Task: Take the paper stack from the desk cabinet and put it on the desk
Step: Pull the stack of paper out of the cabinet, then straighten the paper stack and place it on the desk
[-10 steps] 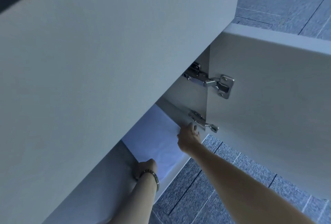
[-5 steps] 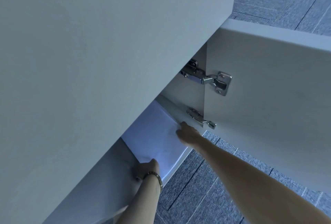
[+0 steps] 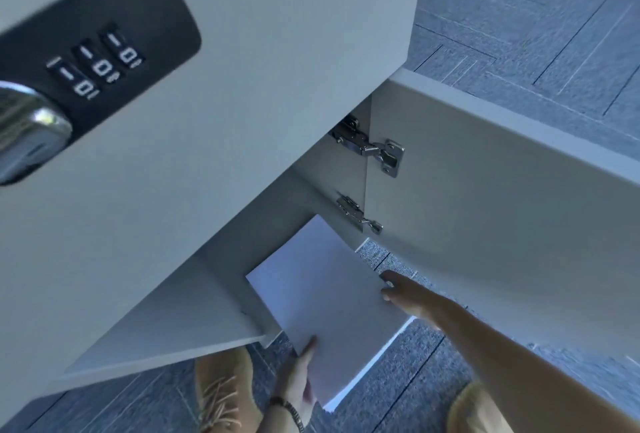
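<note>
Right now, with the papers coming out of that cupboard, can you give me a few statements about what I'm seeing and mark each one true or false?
1. Both hands hold the paper stack. True: the left hand grips its near edge, the right hand its right side.
2. The cabinet door is closed. False: it stands open on its hinges.
3. The combination lock shows zeros. True.
4. The floor is bare wood. False: it is grey-blue carpet.
5. The stack already lies on the desk. False: it is partly out of the cabinet, held over the floor.
</note>
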{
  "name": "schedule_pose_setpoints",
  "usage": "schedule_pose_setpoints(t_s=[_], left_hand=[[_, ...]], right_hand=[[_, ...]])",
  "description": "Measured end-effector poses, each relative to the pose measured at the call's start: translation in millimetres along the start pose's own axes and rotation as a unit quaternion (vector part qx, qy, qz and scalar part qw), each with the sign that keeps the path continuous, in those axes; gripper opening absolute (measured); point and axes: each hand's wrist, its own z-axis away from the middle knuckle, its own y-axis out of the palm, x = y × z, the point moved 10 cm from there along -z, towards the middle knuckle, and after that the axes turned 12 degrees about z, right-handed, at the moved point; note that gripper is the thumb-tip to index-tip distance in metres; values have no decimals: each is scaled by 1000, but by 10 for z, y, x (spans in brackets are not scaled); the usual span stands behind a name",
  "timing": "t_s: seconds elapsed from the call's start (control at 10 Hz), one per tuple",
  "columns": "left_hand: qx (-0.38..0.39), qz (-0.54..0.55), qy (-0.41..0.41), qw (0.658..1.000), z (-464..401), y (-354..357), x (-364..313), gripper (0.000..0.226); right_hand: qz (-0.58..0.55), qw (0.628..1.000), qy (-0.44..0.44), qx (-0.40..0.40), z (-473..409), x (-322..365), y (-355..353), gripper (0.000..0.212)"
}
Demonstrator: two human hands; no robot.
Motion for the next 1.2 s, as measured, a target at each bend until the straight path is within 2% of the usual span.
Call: schedule_pose_setpoints(t_s=[0.1,0.2,0.3,0.4,0.5,0.6,0.8,1.0,1.1,1.2], left_hand=[[31,60,37,997,233,45,14,38],[-28,0,119,993,613,-6,-232,48],[-68,-85,209,972,1284,-7,-646,61],[-52,-121,264,955,2006,18,-841,65],[-28,-108,257,960,2560,-34,-795,65],[2,-104,263,959,3102,-50,-680,48],[52,-81,306,947,4394,-86,-541,20],[104,-55,387,915,5684,-302,-601,22],[117,-65,426,895,6262,-469,-694,12],[136,-72,450,880,6755,-637,-824,17]], right_hand=[[29,999,-14,26,184,32,57,36],[67,997,-36,29,459,172,93,30],[65,996,-56,17,887,353,21,32],[44,997,-47,31,1515,424,-61,41],[18,998,-51,26,2251,457,-175,41],[-22,997,-63,-34,3011,453,-330,50],[-102,982,-117,-105,4527,358,-453,46],[-185,953,-172,-166,5798,385,-456,47],[-226,933,-210,-182,6404,598,-411,53],[-239,923,-244,-179,6894,842,-358,49]])
